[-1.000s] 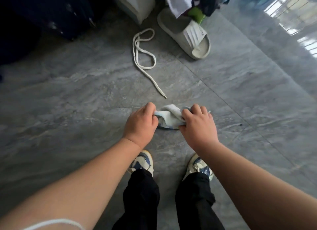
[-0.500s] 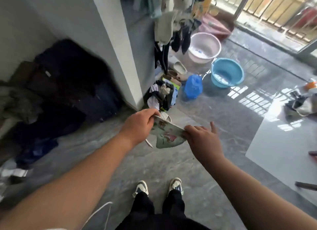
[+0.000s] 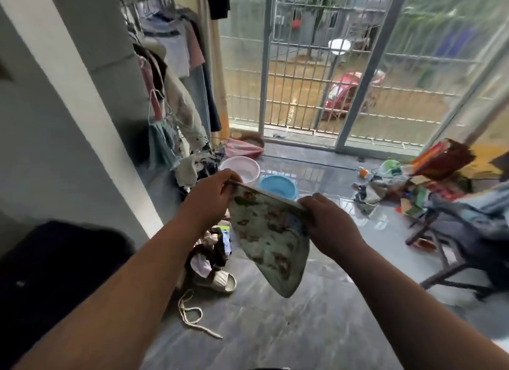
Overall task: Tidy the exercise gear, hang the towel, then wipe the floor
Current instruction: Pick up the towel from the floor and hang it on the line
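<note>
Towel up off the floor, stretched between 2 hands.

I have the left hand and right hand each pinching a top corner of the printed towel, fingers curled tight on its edge; it hangs limp above the grey tiled floor. Looks light, soft, floppy: hold corners, keep the top edge taut for draping.

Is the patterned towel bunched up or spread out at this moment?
Spread out. The towel hangs flat, its top edge pulled taut between the left hand and the right hand, its lower corner dangling free.
</note>
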Motion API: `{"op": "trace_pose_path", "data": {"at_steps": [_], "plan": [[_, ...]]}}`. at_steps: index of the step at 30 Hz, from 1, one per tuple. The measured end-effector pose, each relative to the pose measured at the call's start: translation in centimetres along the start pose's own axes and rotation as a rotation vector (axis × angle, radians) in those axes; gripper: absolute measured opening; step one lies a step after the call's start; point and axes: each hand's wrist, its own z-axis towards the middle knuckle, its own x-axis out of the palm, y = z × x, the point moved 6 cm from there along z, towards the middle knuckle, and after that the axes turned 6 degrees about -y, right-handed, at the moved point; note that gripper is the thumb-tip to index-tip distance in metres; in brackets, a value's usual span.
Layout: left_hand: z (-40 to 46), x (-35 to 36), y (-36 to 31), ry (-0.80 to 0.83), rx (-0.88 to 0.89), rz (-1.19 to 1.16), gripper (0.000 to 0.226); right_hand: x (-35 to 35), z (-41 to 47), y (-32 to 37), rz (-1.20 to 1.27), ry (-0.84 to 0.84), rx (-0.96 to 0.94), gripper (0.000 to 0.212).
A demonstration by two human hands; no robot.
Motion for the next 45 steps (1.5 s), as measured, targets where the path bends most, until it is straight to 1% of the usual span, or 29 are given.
{"op": "trace_pose_path", "data": {"at_steps": [3,6,7,10,12,15,17,19,22,23,26,27,31,33,34,38,41,45], "plan": [[1.9,0.8,-2.2,-0.041,0.028,-0.052,0.017,-2.7,0.1,-3.1,0.011,-0.062,0.088,0.020],[4.2,2.6,-4.4,-0.040,0.066,-0.062,0.021,-5.4,0.2,-6.6,0.130,-0.138,0.192,0.046],[4.9,3.4,-5.5,-0.024,0.102,-0.048,0.021,-6.0,0.3,-8.1,0.162,-0.160,0.228,0.047],[6.9,6.6,-7.8,0.038,0.154,-0.084,0.016,-7.1,0.6,-12.7,0.252,-0.174,0.310,0.043],[8.5,9.1,-9.0,0.058,0.129,-0.123,0.014,-7.5,1.1,-15.7,0.322,-0.189,0.350,0.036],[11.2,12.7,-10.9,0.047,0.064,-0.169,0.018,-8.1,2.7,-19.9,0.395,-0.225,0.354,0.023],[13.5,15.0,-11.7,0.039,0.032,-0.166,0.018,-8.2,4.2,-23.2,0.416,-0.239,0.356,0.026],[15.8,17.2,-12.2,0.046,0.006,-0.151,0.023,-8.6,5.9,-26.0,0.438,-0.235,0.382,0.025],[19.4,19.4,-13.1,0.020,-0.010,-0.142,0.023,-10.1,9.0,-28.8,0.475,-0.258,0.377,0.028],[20.5,19.8,-13.5,0.007,-0.015,-0.144,0.023,-10.8,10.2,-29.6,0.488,-0.275,0.367,0.030],[24.5,21.1,-14.1,-0.014,-0.041,-0.168,0.019,-12.3,14.2,-32.0,0.524,-0.303,0.370,0.022],[26.0,21.5,-14.3,-0.008,-0.035,-0.168,0.018,-12.7,15.7,-32.7,0.529,-0.311,0.371,0.023],[33.0,23.7,-13.8,0.020,-0.020,-0.160,0.018,-13.3,22.6,-35.4,0.504,-0.343,0.366,0.031],[37.0,24.8,-13.0,0.033,-0.032,-0.205,0.017,-12.8,26.6,-37.0,0.517,-0.364,0.373,0.034],[39.2,25.6,-12.4,0.037,-0.031,-0.226,0.016,-12.3,28.6,-38.0,0.523,-0.370,0.389,0.032],[48.1,28.4,-10.3,0.022,-0.002,-0.180,0.016,-10.0,36.8,-41.7,0.514,-0.368,0.442,0.024],[55.1,30.5,-8.8,0.047,-0.018,-0.203,0.014,-9.2,43.1,-44.4,0.484,-0.383,0.477,0.019],[64.0,33.5,-8.3,0.089,0.010,-0.201,0.013,-8.9,51.0,-48.4,0.398,-0.430,0.503,0.017]]}}
